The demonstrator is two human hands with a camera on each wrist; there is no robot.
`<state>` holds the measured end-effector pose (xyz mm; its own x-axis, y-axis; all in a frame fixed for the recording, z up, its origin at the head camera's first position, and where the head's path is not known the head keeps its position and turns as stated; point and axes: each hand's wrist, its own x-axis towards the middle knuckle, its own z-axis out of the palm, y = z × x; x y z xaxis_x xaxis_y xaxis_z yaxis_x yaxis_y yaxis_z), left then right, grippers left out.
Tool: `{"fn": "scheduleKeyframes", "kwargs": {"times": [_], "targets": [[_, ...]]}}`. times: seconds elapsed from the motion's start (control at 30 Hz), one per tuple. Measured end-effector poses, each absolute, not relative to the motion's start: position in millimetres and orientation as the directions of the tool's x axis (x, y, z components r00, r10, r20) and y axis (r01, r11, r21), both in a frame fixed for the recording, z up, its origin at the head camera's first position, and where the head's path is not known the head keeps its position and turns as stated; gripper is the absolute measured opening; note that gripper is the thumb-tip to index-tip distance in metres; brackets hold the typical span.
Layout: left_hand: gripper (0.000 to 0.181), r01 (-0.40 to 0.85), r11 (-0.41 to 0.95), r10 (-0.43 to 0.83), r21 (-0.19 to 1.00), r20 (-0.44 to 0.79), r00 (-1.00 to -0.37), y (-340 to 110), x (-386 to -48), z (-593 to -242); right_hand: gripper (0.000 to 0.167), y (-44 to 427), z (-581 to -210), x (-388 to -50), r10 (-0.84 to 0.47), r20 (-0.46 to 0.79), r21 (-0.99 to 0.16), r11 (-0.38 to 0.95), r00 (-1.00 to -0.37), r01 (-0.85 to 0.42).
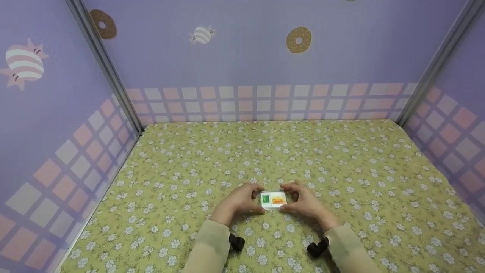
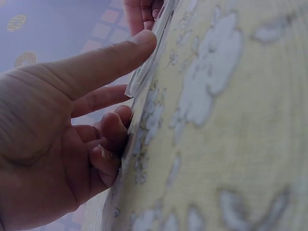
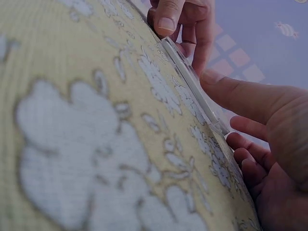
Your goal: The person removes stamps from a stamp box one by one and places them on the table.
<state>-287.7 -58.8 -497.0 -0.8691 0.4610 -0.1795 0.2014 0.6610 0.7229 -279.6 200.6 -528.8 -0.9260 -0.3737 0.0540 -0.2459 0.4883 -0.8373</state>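
A small flat clear plastic case (image 1: 273,201) lies on the flowered cloth, its white face showing a green square and an orange picture. My left hand (image 1: 242,199) holds its left end, thumb at the near corner and index finger at the far one. At the right end, my right hand (image 1: 303,201) grips the case in the same way. Seen edge-on in the right wrist view, the case (image 3: 195,86) is thin and lies close to the cloth. In the left wrist view the thumb of the left hand (image 2: 72,120) touches the case's edge, and the other fingers curl near the cloth.
Yellow-green cloth with white flowers (image 1: 265,151) covers the table. Purple walls with pink and white squares (image 1: 264,91) stand at the back and both sides, with grey metal posts (image 1: 110,72) at the corners. A black wrist device (image 1: 237,242) sits at each sleeve.
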Motion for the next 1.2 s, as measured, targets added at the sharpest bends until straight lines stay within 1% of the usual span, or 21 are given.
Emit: {"fn": "scheduleKeyframes", "kwargs": {"times": [0.17,0.4,0.6,0.97,1.2], "targets": [[0.068,0.218,0.678,0.458,0.702,-0.171,-0.872,-58.0,-287.0,-497.2,0.068,199.5,-528.3,-279.5,-0.373,0.061,-0.807,0.527,-0.926,-0.266],[0.064,0.219,0.688,0.451,0.692,-0.17,-0.876,-57.5,-287.2,-497.7,0.068,198.4,-527.8,-279.6,-0.384,0.078,-0.779,0.552,-0.92,-0.296],[0.061,0.208,0.687,0.445,0.696,-0.177,-0.878,-56.9,-287.1,-497.2,0.067,198.2,-528.5,-279.0,-0.388,0.09,-0.763,0.565,-0.917,-0.314],[0.061,0.198,0.682,0.437,0.704,-0.175,-0.882,-56.8,-286.2,-497.9,0.059,198.5,-529.7,-278.3,-0.392,0.108,-0.751,0.57,-0.914,-0.333],[0.064,0.225,0.682,0.449,0.696,-0.156,-0.88,-57.3,-287.3,-497.7,0.057,200.0,-530.0,-279.4,-0.403,0.128,-0.736,0.574,-0.906,-0.359]]}}
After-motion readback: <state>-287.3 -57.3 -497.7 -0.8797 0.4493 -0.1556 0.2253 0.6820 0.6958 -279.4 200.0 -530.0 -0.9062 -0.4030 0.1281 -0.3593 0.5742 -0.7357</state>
